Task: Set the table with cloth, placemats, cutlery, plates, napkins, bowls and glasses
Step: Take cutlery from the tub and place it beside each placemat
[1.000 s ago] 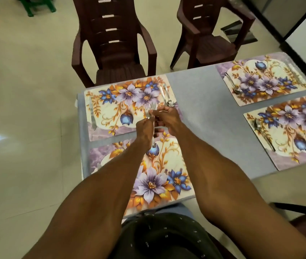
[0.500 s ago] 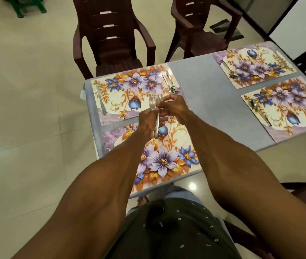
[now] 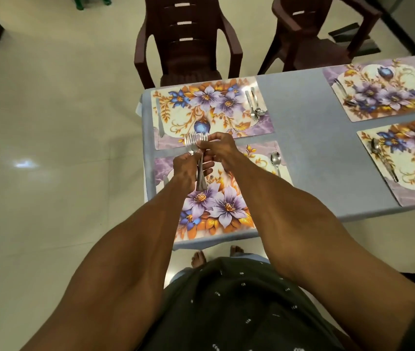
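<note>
Table point(image 3: 310, 138): grey cloth point(image 3: 300, 117), four floral placemats point(image 3: 211, 110).

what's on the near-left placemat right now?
On the near-left placemat: a spoon at its right edge, and what looks like a knife at its left. Both hands, left hand and right hand, hold forks above it, hiding its middle.

glossy cream floor point(image 3: 49, 198), brown chairs point(image 3: 188, 46)

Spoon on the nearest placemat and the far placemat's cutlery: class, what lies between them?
Head view: between the spoon and the fork-and-spoon pair lie only printed placemat borders and a narrow strip of grey tablecloth; no other item.
</note>
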